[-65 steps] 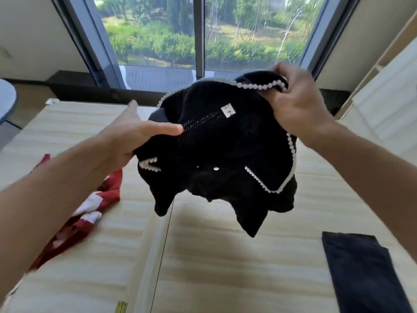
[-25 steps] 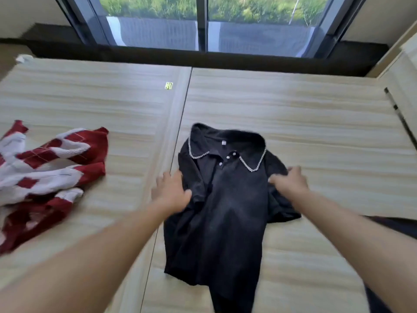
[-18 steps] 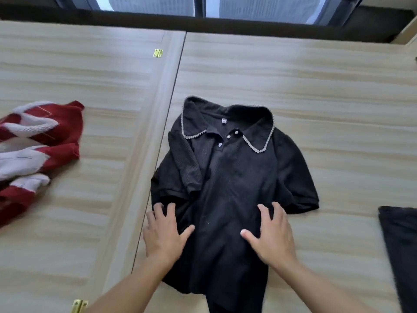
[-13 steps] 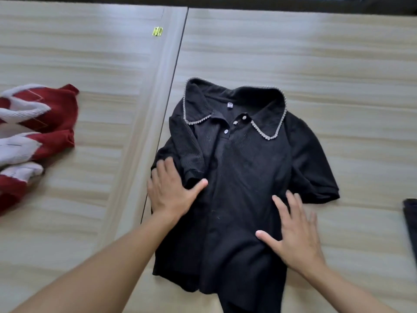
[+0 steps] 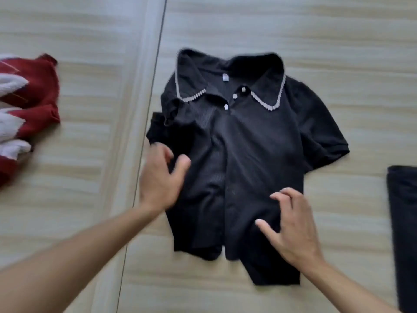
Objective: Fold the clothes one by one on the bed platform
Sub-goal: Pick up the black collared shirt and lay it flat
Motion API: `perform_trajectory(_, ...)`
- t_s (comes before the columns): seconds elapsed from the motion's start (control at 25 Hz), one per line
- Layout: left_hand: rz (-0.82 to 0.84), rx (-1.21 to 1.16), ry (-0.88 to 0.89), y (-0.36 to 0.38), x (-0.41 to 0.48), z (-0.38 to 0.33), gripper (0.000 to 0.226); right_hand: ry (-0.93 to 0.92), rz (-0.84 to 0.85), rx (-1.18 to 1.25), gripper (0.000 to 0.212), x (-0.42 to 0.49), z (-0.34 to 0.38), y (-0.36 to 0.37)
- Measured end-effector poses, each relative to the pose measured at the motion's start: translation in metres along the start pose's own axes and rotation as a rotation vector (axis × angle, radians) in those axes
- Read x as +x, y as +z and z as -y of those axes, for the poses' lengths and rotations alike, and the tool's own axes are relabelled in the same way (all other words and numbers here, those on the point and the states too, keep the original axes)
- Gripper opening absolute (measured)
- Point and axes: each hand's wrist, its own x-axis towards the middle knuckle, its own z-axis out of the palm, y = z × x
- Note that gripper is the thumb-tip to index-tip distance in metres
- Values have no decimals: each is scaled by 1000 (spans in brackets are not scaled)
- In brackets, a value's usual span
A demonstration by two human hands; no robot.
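On pale wood platform, black shirt flat

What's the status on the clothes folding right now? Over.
Both hands open: left hand at the bunched sleeve, right hand over lower front. Black shirt flat, face up, unfolded. Red-and-white sweater and dark garment lie apart, either side.

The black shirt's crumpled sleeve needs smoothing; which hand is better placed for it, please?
Probably the left hand: it is beside the crumpled sleeve, while the right hand is over the shirt's lower front.
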Motion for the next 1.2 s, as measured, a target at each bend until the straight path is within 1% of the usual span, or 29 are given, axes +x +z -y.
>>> perform_trajectory(0.04, 169, 40, 109, 7, -44, 0, 45, -37, 53, 12, 65, -17, 4, 2)
perform_trajectory(0.12, 419, 265, 313, 18, -99, 15, 78, -93, 182, 3, 70, -44, 1, 10)
perform_trajectory(0.16, 506, 346, 387, 20, -116, 26, 94, -115, 241, -25, 75, -56, -4, 14)
perform_trajectory(0.2, 551, 375, 439, 21, -124, 36, 104, -136, 273, -54, 77, -62, -9, 15)
perform_trajectory(0.24, 558, 367, 470, 21, -129, 45, 106, -153, 280, -77, 75, -66, -14, 16)
perform_trajectory(0.28, 539, 337, 471, 21, -132, 52, 101, -171, 263, -91, 67, -67, -18, 17)
perform_trajectory(0.32, 496, 309, 435, 20, -132, 56, 92, -189, 231, -87, 54, -64, -21, 17)
perform_trajectory(0.4, 357, 265, 260, 21, -133, 58, 65, -154, 165, -27, 27, -58, -22, 16)
perform_trajectory(0.48, 237, 163, 83, 17, -130, 49, 40, -18, 119, 134, 15, -52, -17, 11)
perform_trajectory(0.56, 174, -43, -40, 9, -124, 30, 33, 97, 75, 318, 17, -48, -9, 2)
perform_trajectory(0.64, 85, -202, -123, -5, -118, 7, 36, 172, 6, 402, 21, -45, -3, -13)
perform_trajectory(0.72, -24, -270, -129, -25, -112, -12, 38, 254, -89, 455, 24, -49, 3, -30)
perform_trajectory(0.8, -63, -294, -62, -47, -108, -20, 31, 296, -179, 510, 23, -57, 8, -46)
perform_trajectory(0.88, -45, -225, 51, -71, -108, -17, 25, 299, -204, 566, 27, -67, 8, -64)
perform_trajectory(0.92, -26, -146, 101, -83, -110, -10, 26, 293, -185, 590, 29, -73, 5, -72)
perform_trajectory(1.0, 30, 18, 166, -107, -119, 8, 39, 243, -121, 559, 28, -87, -7, -84)
perform_trajectory(1.08, 121, 186, 239, -126, -135, 32, 54, 175, -67, 390, 33, -106, -27, -85)
perform_trajectory(1.16, 242, 405, 338, -136, -155, 58, 61, 172, 38, 188, 37, -127, -48, -79)
perform_trajectory(1.2, 304, 499, 359, -136, -164, 71, 62, 184, 108, 85, 44, -139, -58, -73)
